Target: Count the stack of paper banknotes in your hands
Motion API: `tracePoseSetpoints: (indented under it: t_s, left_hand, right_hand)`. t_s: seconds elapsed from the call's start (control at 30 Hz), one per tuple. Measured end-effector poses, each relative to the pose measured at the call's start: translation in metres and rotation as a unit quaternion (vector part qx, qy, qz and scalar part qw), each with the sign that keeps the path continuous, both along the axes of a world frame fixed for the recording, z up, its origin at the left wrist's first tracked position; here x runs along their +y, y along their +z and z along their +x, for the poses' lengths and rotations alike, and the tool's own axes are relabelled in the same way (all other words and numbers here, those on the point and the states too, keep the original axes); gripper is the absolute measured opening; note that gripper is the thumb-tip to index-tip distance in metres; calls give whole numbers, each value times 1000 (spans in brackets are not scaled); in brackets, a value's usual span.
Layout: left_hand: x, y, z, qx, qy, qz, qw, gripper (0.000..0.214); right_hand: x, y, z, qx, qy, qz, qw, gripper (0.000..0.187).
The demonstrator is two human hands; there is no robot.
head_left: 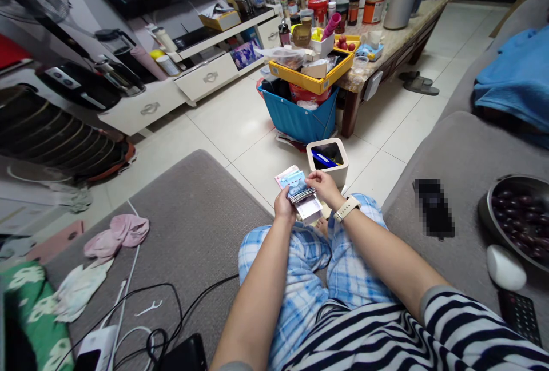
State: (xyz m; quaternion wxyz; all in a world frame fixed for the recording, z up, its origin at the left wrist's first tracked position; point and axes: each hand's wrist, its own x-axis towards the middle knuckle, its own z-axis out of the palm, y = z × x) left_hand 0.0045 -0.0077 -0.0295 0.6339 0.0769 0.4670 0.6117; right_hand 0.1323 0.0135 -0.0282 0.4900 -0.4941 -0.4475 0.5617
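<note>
A stack of banknotes [295,183], blue and pinkish on top, is held out above my knees. My left hand [283,204] grips the stack from its left side, thumb on top. At the right edge of the same notes, my right hand [322,185] has its thumb and fingers pinched together on them. A paler, whitish sheet [309,208] sticks out toward me below the stack. Just beyond my right hand, a cream bin [335,174] stands on the floor with a blue item [323,159] inside.
A blue basket [295,116] bearing a yellow tray [317,80] stands ahead, beside a crowded table [397,45]. On the right seat lie a blurred-out dark object [434,208], a pot of dark round fruit [482,205] and a remote [518,316]. Cables [171,302] cross the left seat.
</note>
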Motion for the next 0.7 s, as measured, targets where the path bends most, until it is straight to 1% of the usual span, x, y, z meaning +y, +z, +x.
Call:
tracePoseSetpoints:
  t_s: [0.07, 0.13, 0.23, 0.3, 0.57, 0.7]
  left_hand:
    - [-1, -1, -1, 8, -9, 3, 1000, 19]
    - [-1, -2, -2, 16, -13, 6, 1000, 18]
    - [-2, -3, -3, 24, -17, 10, 1000, 17]
    - [-2, -3, -2, 22, -17, 14, 1000, 18]
    - [-1, 8, 3, -13, 28, -7, 1000, 18]
    - [0, 8, 3, -13, 33, -17, 999, 19]
  right_hand:
    - [0, -2, 0, -13, -14, -2, 1000, 30]
    - [0, -3, 0, -31, -18, 1, 999, 29]
    - [-1, -2, 1, -50, -1, 11, 999, 22]
    - [-2, -1, 1, -51, 7, 15, 999, 21]
    - [1, -6, -1, -40, 10, 14, 999, 21]
    - [0, -6, -2, -36, 14, 9, 999, 21]
